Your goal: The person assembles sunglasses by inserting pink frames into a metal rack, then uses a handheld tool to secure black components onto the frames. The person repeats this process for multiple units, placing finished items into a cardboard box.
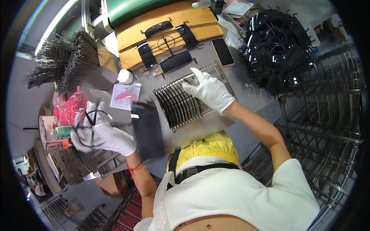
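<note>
The white-gloved right hand [209, 91] rests, fingers spread, on the ribbed metal rack [181, 104] lying on the grey table [246, 77]. Left of the rack, the gloved left hand [102, 134] curls around a blurred black panel [148, 129].

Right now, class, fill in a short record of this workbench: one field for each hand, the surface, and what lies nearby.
Left hand: gloved left hand holds a black wire loop and a dark flat panel, blurred.
Right hand: gloved right hand rests on the metal wire rack, fingers spread.
Surface: grey worktable.
Nearby: bundle of thin metal rods, cardboard sheets bearing black curved parts, green can, paper sheet, black phone.
</note>
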A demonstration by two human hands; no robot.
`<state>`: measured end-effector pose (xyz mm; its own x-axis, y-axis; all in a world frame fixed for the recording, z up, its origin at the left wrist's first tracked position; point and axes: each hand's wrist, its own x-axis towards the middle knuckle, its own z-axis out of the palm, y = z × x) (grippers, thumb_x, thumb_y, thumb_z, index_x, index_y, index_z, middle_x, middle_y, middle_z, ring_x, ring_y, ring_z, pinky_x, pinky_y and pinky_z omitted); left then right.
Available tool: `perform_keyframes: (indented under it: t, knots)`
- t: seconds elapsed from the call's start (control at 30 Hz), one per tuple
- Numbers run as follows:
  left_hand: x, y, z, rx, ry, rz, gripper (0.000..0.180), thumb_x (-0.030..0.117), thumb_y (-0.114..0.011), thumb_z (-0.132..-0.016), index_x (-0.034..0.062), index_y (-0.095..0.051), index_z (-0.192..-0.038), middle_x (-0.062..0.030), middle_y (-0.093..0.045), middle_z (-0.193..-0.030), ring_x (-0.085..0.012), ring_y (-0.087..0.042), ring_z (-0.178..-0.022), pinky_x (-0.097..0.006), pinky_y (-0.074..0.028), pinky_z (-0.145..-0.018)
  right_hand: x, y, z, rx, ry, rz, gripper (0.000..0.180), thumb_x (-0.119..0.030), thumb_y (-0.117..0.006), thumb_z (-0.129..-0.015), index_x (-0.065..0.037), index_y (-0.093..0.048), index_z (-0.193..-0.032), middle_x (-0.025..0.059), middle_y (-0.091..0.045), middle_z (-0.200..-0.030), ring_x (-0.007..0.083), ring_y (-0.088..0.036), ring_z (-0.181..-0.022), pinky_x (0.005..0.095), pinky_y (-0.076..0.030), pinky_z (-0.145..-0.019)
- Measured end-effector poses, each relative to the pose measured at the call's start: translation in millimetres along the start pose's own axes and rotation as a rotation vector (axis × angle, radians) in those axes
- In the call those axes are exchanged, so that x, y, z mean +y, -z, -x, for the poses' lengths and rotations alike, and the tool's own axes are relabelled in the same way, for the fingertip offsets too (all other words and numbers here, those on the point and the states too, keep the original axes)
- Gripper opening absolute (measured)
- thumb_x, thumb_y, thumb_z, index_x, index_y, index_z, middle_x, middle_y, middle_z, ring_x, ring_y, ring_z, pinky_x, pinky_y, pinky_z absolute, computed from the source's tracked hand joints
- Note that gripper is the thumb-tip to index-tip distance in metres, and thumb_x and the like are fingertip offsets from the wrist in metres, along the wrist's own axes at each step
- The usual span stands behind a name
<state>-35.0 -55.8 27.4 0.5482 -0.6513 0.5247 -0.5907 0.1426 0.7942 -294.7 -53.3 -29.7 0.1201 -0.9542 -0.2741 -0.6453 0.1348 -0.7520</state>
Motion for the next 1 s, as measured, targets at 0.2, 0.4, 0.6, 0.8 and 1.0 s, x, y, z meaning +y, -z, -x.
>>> perform_keyframes:
  t: [0.2, 0.4, 0.6, 0.8, 1.0]
  knots:
    - [48, -44, 31, -0.551, -0.586, 0.193, 0.039, 0.006, -0.075, -0.067, -0.001, -0.059, -0.102, -0.0142, -0.056, -0.097, -0.0286, -0.059, -0.089, -0.037, -0.047, -0.082, -33, -5, 3, 0.353, 0.644, 0.35, 0.061, -0.025, -0.07, -0.086, -0.001, -0.047, -0.136, 0.0164, -0.063, -0.088, 0.0273, -0.066, -0.083, 0.0371, -0.054, -0.073]
    - [-6, -8, 26, -0.489, 0.118, 0.486, 0.028, 0.007, -0.061, -0.085, 0.0041, -0.056, -0.112, -0.0205, -0.047, -0.133, -0.0352, -0.054, -0.116, -0.046, -0.048, -0.095, 80, -12, 0, -0.008, 0.165, -0.31, 0.057, -0.03, -0.049, -0.095, -0.002, -0.031, -0.142, 0.025, -0.057, -0.113, 0.0363, -0.065, -0.078, 0.0416, -0.054, -0.071]
    - [-43, 4, -11, -0.073, 0.276, 0.928, 0.041, 0.032, -0.045, -0.1, 0.0139, -0.037, -0.136, -0.0254, -0.052, -0.131, -0.0438, -0.059, -0.111, -0.053, -0.054, -0.092, 118, -60, 0, -0.111, 0.306, 0.289, 0.024, -0.015, -0.039, -0.097, 0.007, -0.047, -0.104, 0.0414, -0.045, -0.127, 0.0412, -0.064, -0.066, 0.046, -0.056, -0.062]
    - [-74, 26, -82, 0.083, -0.017, 1.26, 0.032, 0.016, -0.044, -0.099, -0.0076, -0.055, -0.118, -0.0193, -0.064, -0.113, -0.0371, -0.064, -0.102, -0.042, -0.058, -0.086, 116, -67, 4, -0.2, 0.241, 0.561, 0.034, -0.015, -0.04, -0.091, 0.01, -0.051, -0.111, 0.044, -0.052, -0.116, 0.0423, -0.067, -0.072, 0.0493, -0.056, -0.066]
    - [35, -78, -18, -0.032, 0.012, 0.686, 0.045, 0.015, -0.055, -0.09, -0.0024, -0.044, -0.13, -0.0208, -0.056, -0.124, -0.0302, -0.061, -0.106, -0.044, -0.05, -0.093, 90, -55, -18, -0.025, -0.123, 0.354, 0.072, -0.066, -0.029, -0.096, -0.009, -0.055, -0.131, 0.0238, -0.065, -0.07, 0.0411, -0.066, -0.069, 0.0506, -0.051, -0.064]
